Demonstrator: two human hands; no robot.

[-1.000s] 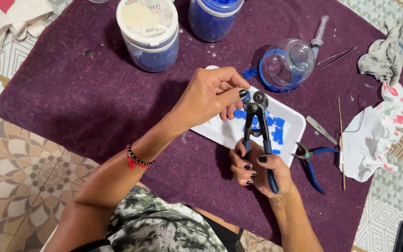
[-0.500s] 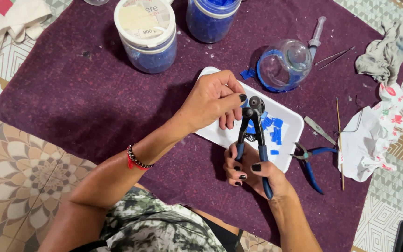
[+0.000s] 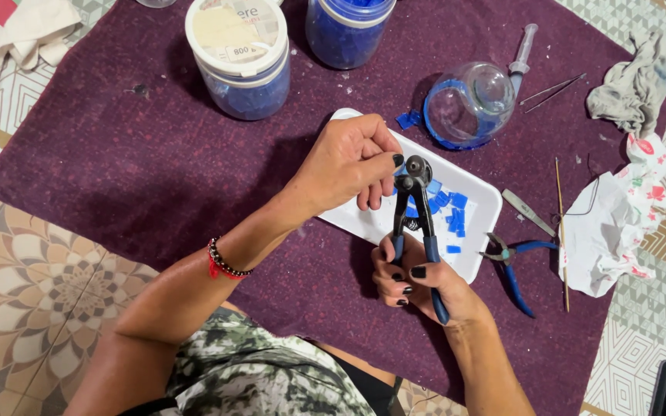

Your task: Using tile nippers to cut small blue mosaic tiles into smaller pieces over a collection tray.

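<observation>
Mid-cut: right hand (image 3: 418, 281) clenched on nipper (image 3: 416, 208) handles, left hand (image 3: 348, 163) fingers pinching a barely visible piece at its wheels, over white tray (image 3: 364, 223); several blue tile chips (image 3: 449, 212) already cut near tray's right edge.

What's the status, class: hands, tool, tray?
Right hand grips wheeled nippers. Left hand pinches at nipper head. Both over white tray of blue tile bits. Nothing obstructing.

tile pieces (image 3: 449, 216) lie in the tray (image 3: 487, 202) — pliers (image 3: 512, 262) just right, two tubs (image 3: 242, 58) behind.
</observation>
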